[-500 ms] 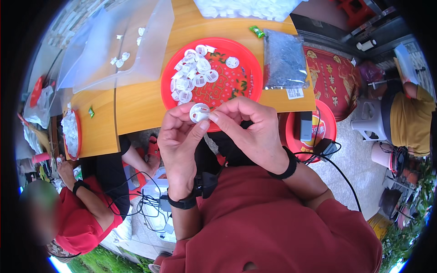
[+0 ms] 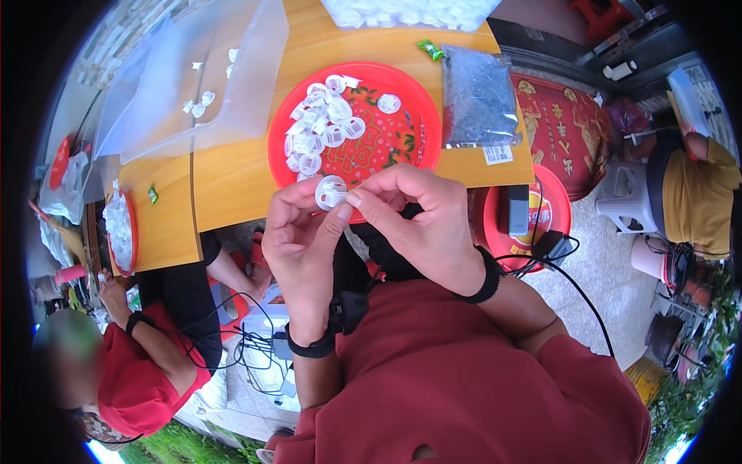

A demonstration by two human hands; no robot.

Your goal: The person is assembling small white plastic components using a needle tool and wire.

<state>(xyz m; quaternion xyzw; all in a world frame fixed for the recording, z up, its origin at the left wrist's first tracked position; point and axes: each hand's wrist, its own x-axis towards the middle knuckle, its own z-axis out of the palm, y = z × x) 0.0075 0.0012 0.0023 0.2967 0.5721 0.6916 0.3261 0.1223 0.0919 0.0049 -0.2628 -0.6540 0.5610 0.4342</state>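
Observation:
Between thumb and fingers, my left hand (image 2: 300, 240) holds a round white plastic part (image 2: 331, 192) with cut-out slots, just over the near rim of a red tray (image 2: 421, 143). My right hand (image 2: 421, 220) is closed in a pinch at the right side of that part; whatever small piece lies between its fingertips is too hidden to make out. On the tray's left half lies a heap of similar white parts (image 2: 333, 136), and a single one (image 2: 389, 103) sits apart toward the right.
A clear bag of small dark pieces (image 2: 481, 97) lies right of the tray, with a green wrapped sweet (image 2: 430, 50) beyond it. A translucent bin of white parts (image 2: 410, 14) stands at the back. At left are plastic sheeting (image 2: 232, 100) and a co-worker in red (image 2: 154, 379).
Both hands and the white part have shifted slightly left, and the part has turned a little in my fingers. The view has moved slightly too.

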